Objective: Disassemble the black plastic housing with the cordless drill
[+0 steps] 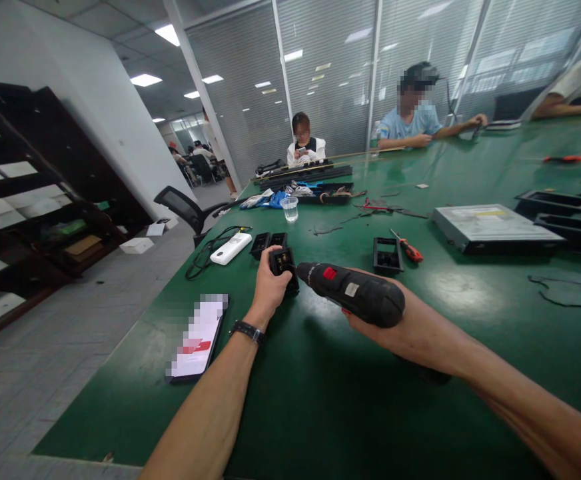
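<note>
My left hand is closed around a small black plastic part held upright on the green table. A dark watch sits on that wrist. My right hand grips a black electric screwdriver with a red button. The tool lies nearly level, and its tip points left into the black part. Most of the fingers of my right hand are hidden under the tool.
A phone lies near the left table edge. Beyond are a white power bank with cable, black parts, a black frame, an orange-handled screwdriver, a plastic cup and a flat silver drive. Other people sit at the far end.
</note>
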Tool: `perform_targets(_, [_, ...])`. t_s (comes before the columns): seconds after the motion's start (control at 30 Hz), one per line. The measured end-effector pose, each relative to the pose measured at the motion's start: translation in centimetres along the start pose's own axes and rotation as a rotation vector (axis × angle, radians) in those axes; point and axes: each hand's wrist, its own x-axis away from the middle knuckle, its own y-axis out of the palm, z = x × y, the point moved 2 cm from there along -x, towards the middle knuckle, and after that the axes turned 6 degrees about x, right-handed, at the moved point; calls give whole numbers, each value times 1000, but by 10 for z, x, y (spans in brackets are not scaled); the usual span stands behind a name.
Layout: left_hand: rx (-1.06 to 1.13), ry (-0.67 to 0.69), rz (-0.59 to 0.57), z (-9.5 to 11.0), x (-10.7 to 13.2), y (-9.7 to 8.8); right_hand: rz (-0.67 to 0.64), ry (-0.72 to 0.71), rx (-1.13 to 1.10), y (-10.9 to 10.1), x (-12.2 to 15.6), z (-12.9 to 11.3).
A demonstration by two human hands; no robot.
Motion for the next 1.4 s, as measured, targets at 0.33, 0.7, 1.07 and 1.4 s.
perform_targets(0.33, [62, -19, 8, 2, 1, 4, -24, -5, 48, 3, 0, 6])
perform_targets(0.7, [37, -29, 26, 9, 4, 4, -38, 4, 83, 4, -2, 5])
perform_targets(1.07, [15, 3, 30, 7, 3, 4, -5, 42, 199, 1, 0, 4])
perform_targets(1.4, [-18, 14, 67, 9, 3, 1, -45, 115, 188, 0, -2, -2])
